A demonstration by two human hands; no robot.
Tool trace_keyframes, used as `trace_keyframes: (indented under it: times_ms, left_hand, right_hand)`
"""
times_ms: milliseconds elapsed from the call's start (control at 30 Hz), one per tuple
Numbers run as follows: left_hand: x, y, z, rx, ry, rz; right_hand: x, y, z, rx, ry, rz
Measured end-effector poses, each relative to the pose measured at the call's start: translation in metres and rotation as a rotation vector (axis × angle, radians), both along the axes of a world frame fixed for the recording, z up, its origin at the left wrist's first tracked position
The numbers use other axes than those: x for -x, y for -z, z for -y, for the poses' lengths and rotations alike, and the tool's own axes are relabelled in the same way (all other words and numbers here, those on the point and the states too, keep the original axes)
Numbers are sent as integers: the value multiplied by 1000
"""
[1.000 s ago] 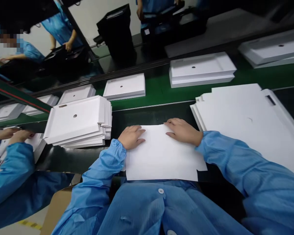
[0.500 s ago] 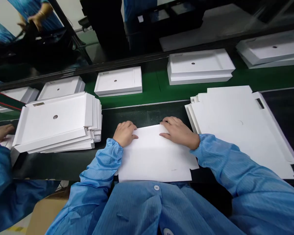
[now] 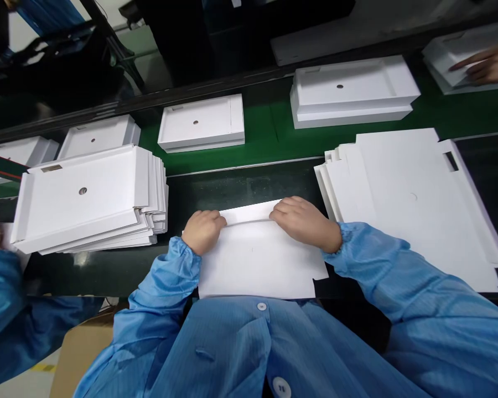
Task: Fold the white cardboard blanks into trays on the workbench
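A white cardboard sheet [image 3: 257,260] lies in front of my body, its far edge folded up into a narrow flap. My left hand [image 3: 204,231] grips the left end of that flap, fingers curled over it. At the flap's right end, my right hand [image 3: 301,221] is closed on the same sheet, thumb on the near side. To the right rests a stack of flat white cardboard sheets [image 3: 415,204]. On the left stands a pile of folded white trays [image 3: 83,199], each visible top having a round hole and a slot.
Beyond the dark work surface runs a green belt [image 3: 259,130] carrying white trays [image 3: 203,119] and a stacked pair [image 3: 348,91]. A co-worker's hand [image 3: 487,63] touches trays at the far right. Another person's sleeve [image 3: 0,293] is at the left edge.
The far edge of the sheet has turned up into a flap under my fingers. Both hands have closed more on it. A co-worker's hand has appeared at the upper right.
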State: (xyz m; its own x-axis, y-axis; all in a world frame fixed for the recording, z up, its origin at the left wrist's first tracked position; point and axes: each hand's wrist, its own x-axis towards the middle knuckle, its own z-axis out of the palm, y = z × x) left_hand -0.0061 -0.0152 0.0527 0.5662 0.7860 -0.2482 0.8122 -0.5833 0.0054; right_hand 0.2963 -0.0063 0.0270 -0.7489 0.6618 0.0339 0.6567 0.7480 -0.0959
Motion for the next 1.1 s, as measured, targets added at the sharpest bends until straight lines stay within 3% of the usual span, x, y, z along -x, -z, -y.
trace_keyframes:
  times_ms: [133, 267, 400, 567, 700, 867, 1100]
  left_hand:
    - [-8, 6, 25, 15, 44, -73]
    - [-11, 9, 38, 52, 18, -49]
    - [-21, 15, 31, 23, 12, -54]
    - [-28, 34, 18, -37, 85, 155]
    - [-28, 44, 19, -71, 103, 197]
    - [-35, 48, 22, -115, 134, 175]
    - [-55, 42, 28, -105, 55, 129]
  right_hand:
    - [5, -4, 13, 72, -97, 118]
    - [11, -8, 21, 134, -80, 191]
    - [14, -4, 20, 88, -88, 149]
    - [16, 8, 20, 29, -120, 105]
    - [18, 14, 19, 59, -113, 65]
    - [23, 18, 18, 68, -99, 84]
    - [32, 13, 17, 106, -55, 151]
